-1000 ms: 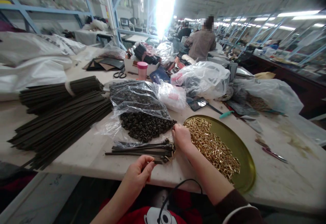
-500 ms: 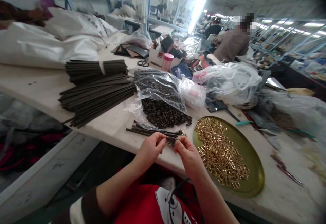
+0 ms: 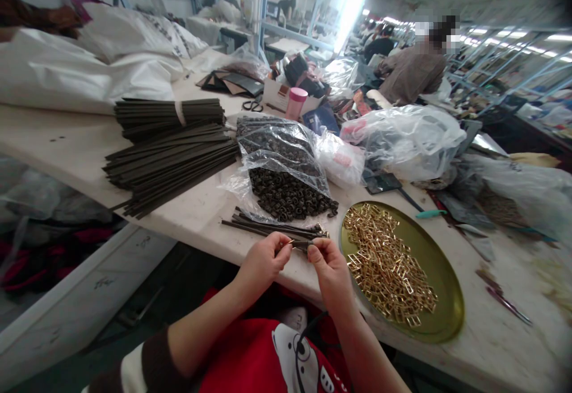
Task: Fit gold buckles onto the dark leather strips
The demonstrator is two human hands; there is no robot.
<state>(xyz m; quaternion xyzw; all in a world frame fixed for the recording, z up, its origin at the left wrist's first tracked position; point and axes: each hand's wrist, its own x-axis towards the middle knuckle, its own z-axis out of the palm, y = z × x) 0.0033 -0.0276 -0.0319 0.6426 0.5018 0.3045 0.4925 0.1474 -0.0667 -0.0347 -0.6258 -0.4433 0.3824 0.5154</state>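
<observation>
At the front edge of the table my left hand (image 3: 267, 261) pinches a small gold buckle (image 3: 292, 242). Right beside it, my right hand (image 3: 331, 267) is closed on a dark strap (image 3: 302, 245), whose end points toward the buckle. Whether the strap passes through the buckle is too small to tell. Just behind my hands lie several dark straps (image 3: 263, 226) with gold bits at their right ends. Close to my right hand is an oval gold-green tray (image 3: 449, 298), bearing a heap of gold buckles (image 3: 388, 265). Small dark loops (image 3: 286, 193) spill from a clear plastic bag (image 3: 279, 143).
Bundled dark straps (image 3: 174, 155) lie at the left, in front of white sacks (image 3: 89, 77). Farther back are black scissors (image 3: 252, 106), a pink-lidded jar (image 3: 295, 104) and clear bags (image 3: 402, 137). A teal-handled tool (image 3: 431, 214) and red-handled snips (image 3: 507, 303) lie rightward. A person (image 3: 415, 71) is beyond.
My hands stay together at the table edge with slight finger movement. The gold buckle now shows more plainly at my left fingertips. The view has shifted slightly.
</observation>
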